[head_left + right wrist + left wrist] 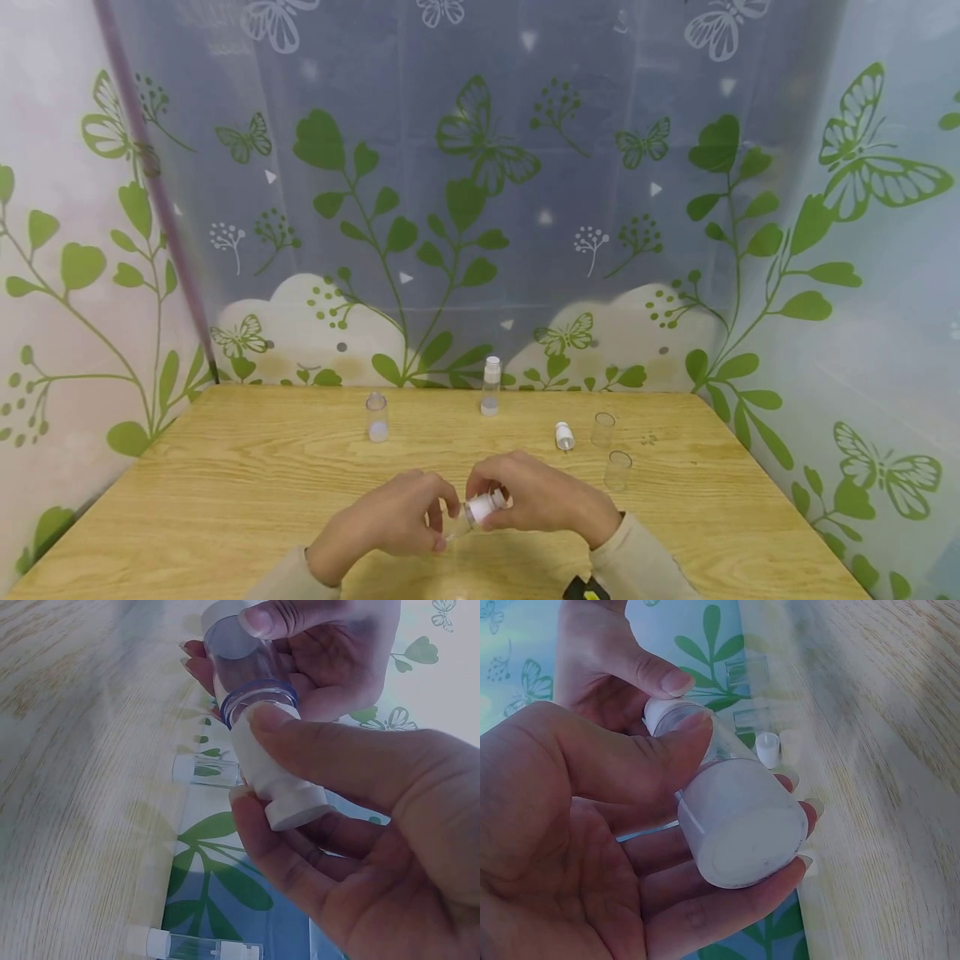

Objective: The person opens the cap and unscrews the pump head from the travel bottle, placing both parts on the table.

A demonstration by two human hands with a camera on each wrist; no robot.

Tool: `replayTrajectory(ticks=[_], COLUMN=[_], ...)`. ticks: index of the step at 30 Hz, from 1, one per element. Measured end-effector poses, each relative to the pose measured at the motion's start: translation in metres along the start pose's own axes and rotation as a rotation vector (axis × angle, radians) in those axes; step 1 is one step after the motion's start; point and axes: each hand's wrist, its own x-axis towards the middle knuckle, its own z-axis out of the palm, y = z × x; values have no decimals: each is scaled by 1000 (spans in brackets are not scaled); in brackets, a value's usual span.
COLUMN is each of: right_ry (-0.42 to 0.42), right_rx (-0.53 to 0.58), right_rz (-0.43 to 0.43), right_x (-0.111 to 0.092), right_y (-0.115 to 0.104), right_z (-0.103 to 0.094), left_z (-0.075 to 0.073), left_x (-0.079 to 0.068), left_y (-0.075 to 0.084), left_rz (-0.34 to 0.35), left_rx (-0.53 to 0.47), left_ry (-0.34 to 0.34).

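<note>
My left hand (397,512) holds a small clear bottle (244,664) by its sides, thumb on top and fingers underneath. The bottle lies tilted, its white base (742,832) facing the left wrist camera. At the bottle's mouth, a white pump top (266,761) is pinched between the thumb and fingers of my right hand (540,496). The pump top lines up with the blue-tinted rim (262,694) of the bottle, and its lower end overlaps that rim in the right wrist view. Both hands are above the near middle of the wooden table (270,475).
Toward the back stand a clear bottle without a top (377,421) and a bottle fitted with a white pump (491,387). Right of them are a loose white pump top (564,436) and two clear caps (603,429). A black object (585,588) shows by the right sleeve.
</note>
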Motion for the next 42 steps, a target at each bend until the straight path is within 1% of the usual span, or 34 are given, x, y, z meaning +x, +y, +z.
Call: replayTrajectory(ticks=[8, 11, 17, 20, 25, 32, 37, 42], right_ry=[69, 87, 69, 49, 35, 21, 19, 15], right_rx=[-59, -72, -50, -28, -12, -49, -83, -16], right_rz=[-53, -55, -16, 19, 36, 53, 65, 141], right_x=[1, 1, -2, -4, -9, -15, -18, -24], right_y=[2, 2, 4, 5, 9, 11, 15, 23], right_z=[2, 1, -5, -9, -15, -26, -34, -39], left_z=[-1, -1, -2, -3, -3, -3, -2, -1], left_x=[1, 1, 1, 1, 1, 0, -1, 0], left_y=[-2, -2, -4, -4, -4, -4, -3, -3], left_rz=[22, 17, 6, 5, -4, -2, -16, -18], left_rx=[9, 9, 8, 14, 20, 11, 11, 13], left_ry=[2, -1, -1, 1, 2, 2, -2, -7])
